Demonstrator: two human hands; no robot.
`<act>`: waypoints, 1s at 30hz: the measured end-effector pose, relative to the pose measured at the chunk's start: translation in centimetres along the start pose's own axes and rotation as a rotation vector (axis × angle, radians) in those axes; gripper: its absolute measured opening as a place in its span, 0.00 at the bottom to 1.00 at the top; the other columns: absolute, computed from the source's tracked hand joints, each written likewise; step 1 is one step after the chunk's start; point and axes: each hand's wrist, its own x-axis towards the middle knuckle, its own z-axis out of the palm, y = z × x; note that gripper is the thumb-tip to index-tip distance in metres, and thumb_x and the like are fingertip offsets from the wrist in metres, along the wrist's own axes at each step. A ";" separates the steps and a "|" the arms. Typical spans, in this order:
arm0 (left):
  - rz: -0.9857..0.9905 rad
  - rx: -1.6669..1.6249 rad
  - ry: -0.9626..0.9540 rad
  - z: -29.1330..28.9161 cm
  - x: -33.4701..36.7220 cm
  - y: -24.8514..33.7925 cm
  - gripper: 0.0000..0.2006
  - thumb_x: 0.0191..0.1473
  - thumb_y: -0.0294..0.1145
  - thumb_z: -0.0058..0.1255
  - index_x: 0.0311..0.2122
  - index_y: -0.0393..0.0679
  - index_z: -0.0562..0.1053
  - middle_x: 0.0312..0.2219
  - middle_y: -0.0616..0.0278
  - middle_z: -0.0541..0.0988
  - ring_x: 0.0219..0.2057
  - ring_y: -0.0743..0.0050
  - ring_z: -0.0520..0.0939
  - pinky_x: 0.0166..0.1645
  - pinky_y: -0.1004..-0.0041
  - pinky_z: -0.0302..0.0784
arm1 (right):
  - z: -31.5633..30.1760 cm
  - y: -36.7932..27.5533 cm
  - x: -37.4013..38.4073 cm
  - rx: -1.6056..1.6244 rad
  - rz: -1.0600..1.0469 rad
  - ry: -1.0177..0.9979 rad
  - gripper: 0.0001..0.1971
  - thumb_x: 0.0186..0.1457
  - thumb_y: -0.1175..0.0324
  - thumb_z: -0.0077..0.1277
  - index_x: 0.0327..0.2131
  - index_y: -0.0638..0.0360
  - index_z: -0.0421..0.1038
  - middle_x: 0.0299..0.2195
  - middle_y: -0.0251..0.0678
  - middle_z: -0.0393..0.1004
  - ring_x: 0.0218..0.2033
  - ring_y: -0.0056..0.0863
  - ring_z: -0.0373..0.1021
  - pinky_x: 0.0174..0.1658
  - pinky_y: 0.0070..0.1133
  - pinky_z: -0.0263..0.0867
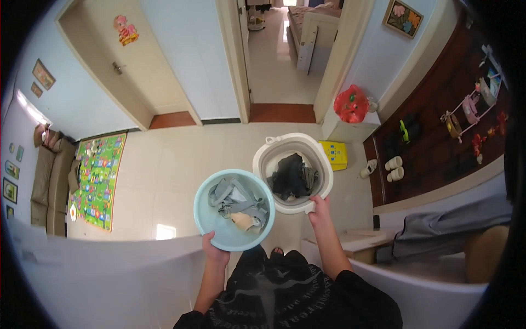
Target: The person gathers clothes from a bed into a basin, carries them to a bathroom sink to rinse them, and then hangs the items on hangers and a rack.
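- left hand [215,251] clamped on the near rim of a light blue basin [215,222] just ahead, grey clothes [246,205] inside
- right hand [320,211] gripping a white tub [327,171] by its near edge, dark clothes [291,174] beyond
- hands apart

walls [197,60] — pale blue | floor [150,189] — light tile | sofa [44,175] brown, far left | door [150,71] cream
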 end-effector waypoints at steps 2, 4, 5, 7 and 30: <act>-0.021 -0.002 -0.038 2.1 4.4 0.5 0.36 0.47 0.44 0.44 0.61 0.40 0.57 0.56 0.52 0.67 0.58 0.52 0.68 0.63 0.56 0.61 | 2.0 -1.6 3.5 -0.005 -0.021 0.006 0.32 0.44 0.84 0.46 0.56 0.56 0.58 0.49 0.40 0.66 0.51 0.38 0.66 0.51 0.33 0.68; -0.028 0.023 -0.019 4.6 8.9 0.2 0.36 0.47 0.44 0.44 0.61 0.40 0.57 0.56 0.52 0.67 0.58 0.52 0.67 0.63 0.56 0.61 | 2.8 -3.0 7.1 0.014 -0.059 -0.012 0.31 0.44 0.84 0.46 0.56 0.56 0.59 0.49 0.40 0.67 0.50 0.38 0.67 0.51 0.33 0.68; -0.039 0.052 0.026 5.8 10.2 -0.2 0.35 0.47 0.43 0.45 0.61 0.40 0.58 0.57 0.52 0.67 0.58 0.52 0.67 0.63 0.56 0.60 | 2.4 -3.8 8.3 0.021 -0.074 -0.021 0.31 0.45 0.83 0.46 0.56 0.56 0.59 0.49 0.40 0.67 0.50 0.37 0.67 0.51 0.32 0.68; -0.090 0.070 0.017 8.7 13.4 0.1 0.35 0.47 0.43 0.45 0.61 0.41 0.58 0.57 0.53 0.66 0.58 0.53 0.67 0.63 0.55 0.60 | 2.1 -5.0 11.2 0.000 -0.062 0.025 0.30 0.45 0.83 0.47 0.55 0.56 0.59 0.49 0.39 0.67 0.50 0.37 0.67 0.51 0.32 0.68; -0.086 0.082 -0.188 38.6 50.1 -1.3 0.33 0.50 0.43 0.42 0.60 0.37 0.58 0.55 0.52 0.68 0.57 0.54 0.69 0.62 0.58 0.62 | 16.0 -20.7 47.8 0.072 -0.042 0.096 0.32 0.42 0.84 0.45 0.55 0.52 0.61 0.49 0.36 0.69 0.49 0.37 0.67 0.49 0.33 0.68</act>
